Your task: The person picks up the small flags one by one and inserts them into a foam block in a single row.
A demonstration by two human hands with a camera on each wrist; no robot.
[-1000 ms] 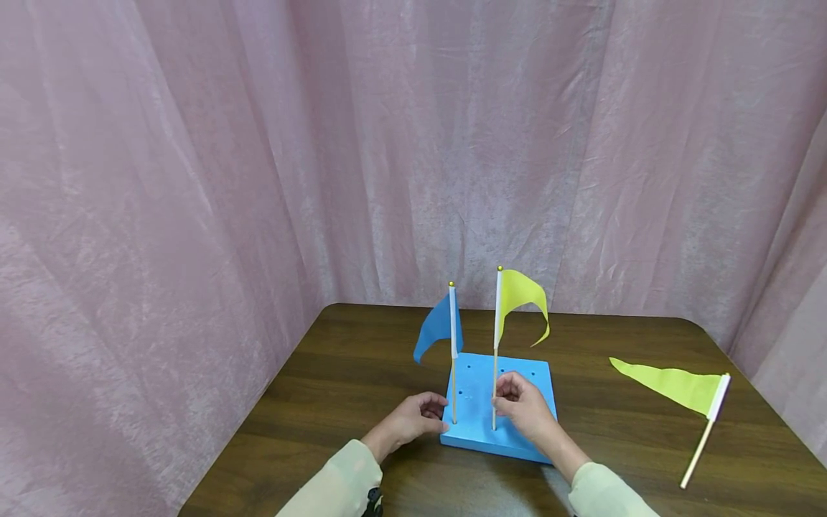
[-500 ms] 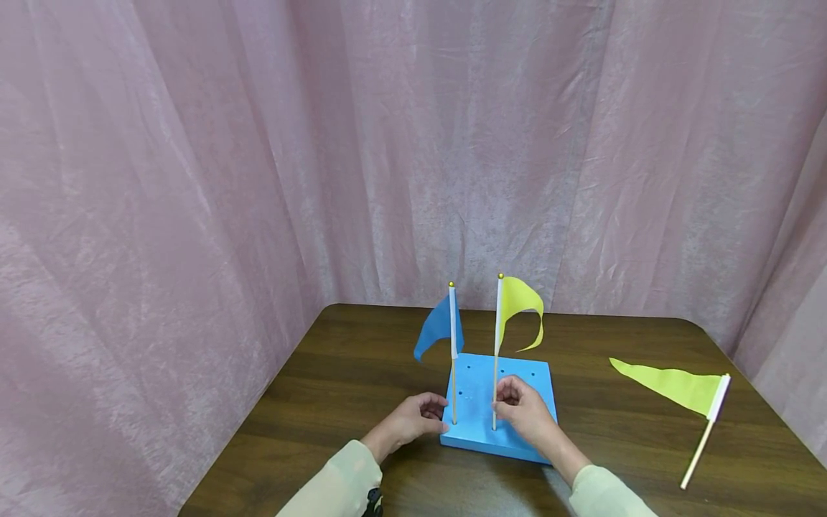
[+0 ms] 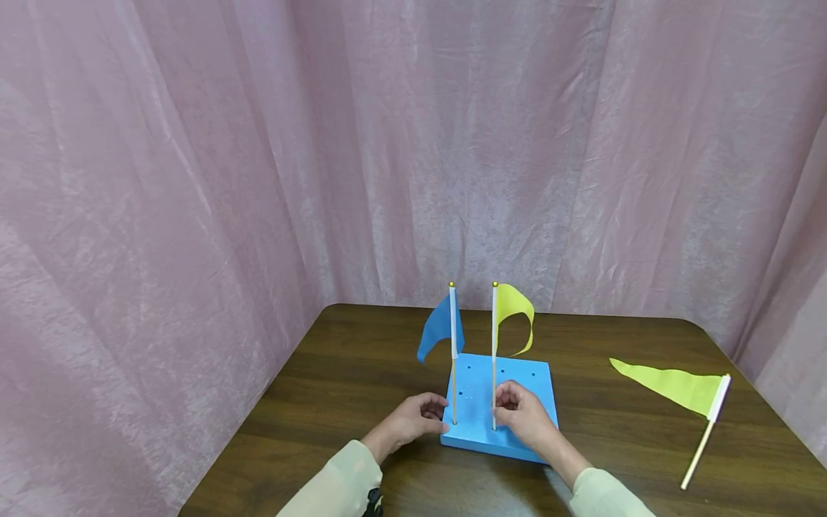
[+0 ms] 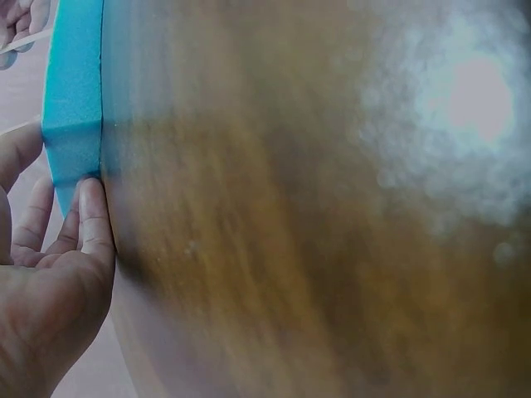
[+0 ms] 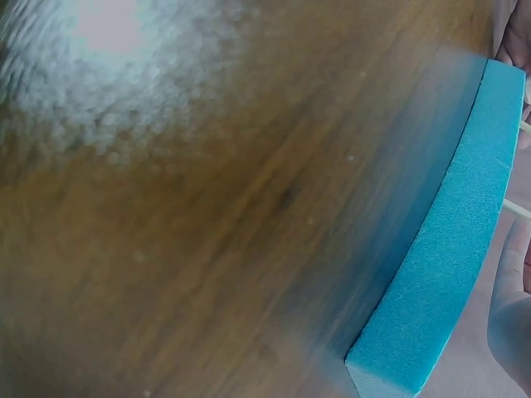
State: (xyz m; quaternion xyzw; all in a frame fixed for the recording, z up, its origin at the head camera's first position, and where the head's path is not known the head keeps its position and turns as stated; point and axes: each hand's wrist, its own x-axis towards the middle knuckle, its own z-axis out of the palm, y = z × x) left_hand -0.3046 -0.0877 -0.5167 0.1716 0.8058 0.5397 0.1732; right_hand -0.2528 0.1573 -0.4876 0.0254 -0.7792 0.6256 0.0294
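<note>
A square blue board (image 3: pixel 474 402) with small holes lies on the table. Upright near its front left stands a blue flag (image 3: pixel 436 330) on a thin wooden stick. My right hand (image 3: pixel 525 416) pinches the lower stick of a yellow pennant flag (image 3: pixel 514 300), whose stick foot meets the board at the front middle. At the board's left front corner, my left hand (image 3: pixel 413 420) holds the edge, thumb and bent fingers against it. The left wrist view shows its fingers (image 4: pixel 95 211) on the board's side. In the right wrist view, the board's edge (image 5: pixel 448 249) hides part of both hands.
A second yellow pennant flag (image 3: pixel 688 390) lies on the brown wooden table (image 3: pixel 620 438) to the right, its stick pointing toward the front. Pink curtains (image 3: pixel 452 143) hang behind and beside the table.
The upright yellow flag has sunk lower, its top now level with the blue flag's, and its cloth curls more. My right hand has come down slightly; the left hand stays in place.
</note>
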